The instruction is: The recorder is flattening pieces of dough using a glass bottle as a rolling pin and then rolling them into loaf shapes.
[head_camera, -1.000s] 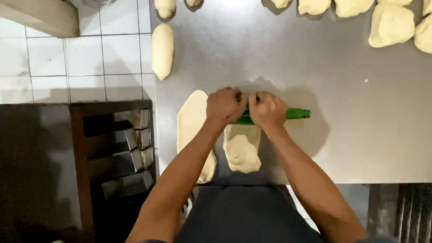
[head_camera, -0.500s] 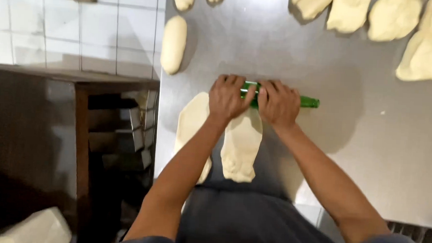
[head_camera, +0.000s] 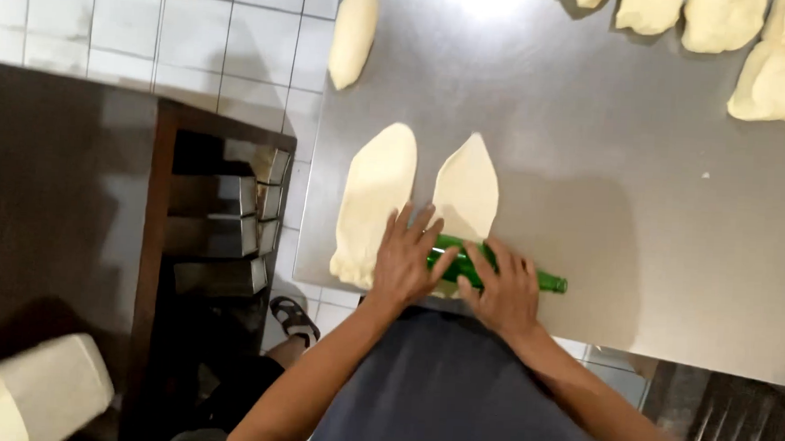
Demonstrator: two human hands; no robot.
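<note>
Bottle: my left hand (head_camera: 405, 264) and right hand (head_camera: 505, 293) press flat, fingers spread, on a green glass bottle (head_camera: 497, 269), smooth and likely slippery.
Dough: soft flattened pale dough piece (head_camera: 467, 190) under it, near the steel table (head_camera: 590, 213) edge.

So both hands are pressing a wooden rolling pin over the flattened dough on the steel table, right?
Not quite: the head view shows a green glass bottle, not a wooden rolling pin. The left hand and right hand press it over the flattened dough on the steel table.

Glossy green glass bottle (head_camera: 489, 266), matt soft dough (head_camera: 468, 189), brushed steel table (head_camera: 610, 169)
</note>
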